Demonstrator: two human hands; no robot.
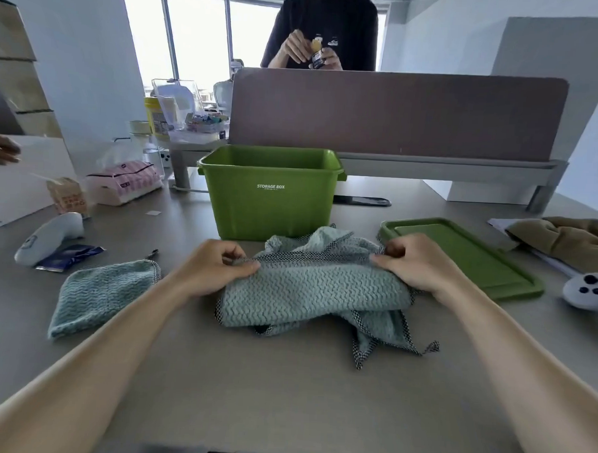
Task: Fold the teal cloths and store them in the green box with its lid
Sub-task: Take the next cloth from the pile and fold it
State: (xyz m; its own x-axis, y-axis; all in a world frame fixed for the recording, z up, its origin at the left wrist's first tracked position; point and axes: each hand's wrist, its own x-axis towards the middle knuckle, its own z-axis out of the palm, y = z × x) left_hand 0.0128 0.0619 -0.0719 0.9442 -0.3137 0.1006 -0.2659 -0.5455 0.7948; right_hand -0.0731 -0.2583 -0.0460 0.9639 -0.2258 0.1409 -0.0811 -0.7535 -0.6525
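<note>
A rumpled teal cloth (pixel 317 288) with a checked border lies on the table just in front of the green box (pixel 269 204). My left hand (pixel 213 267) pinches its far edge at the left, and my right hand (pixel 414 262) pinches the same edge at the right. More teal fabric is bunched underneath and trails out to the right. A second teal cloth (pixel 101 294) lies folded at the left. The box stands open, and its green lid (pixel 467 256) lies flat to its right.
A white controller (pixel 48 237) and a blue packet (pixel 72 255) lie at the left, a tissue pack (pixel 126 183) behind them. Another controller (pixel 587 292) and a tan cloth (pixel 571 240) sit at the right. A person stands behind the desk divider (pixel 398 110).
</note>
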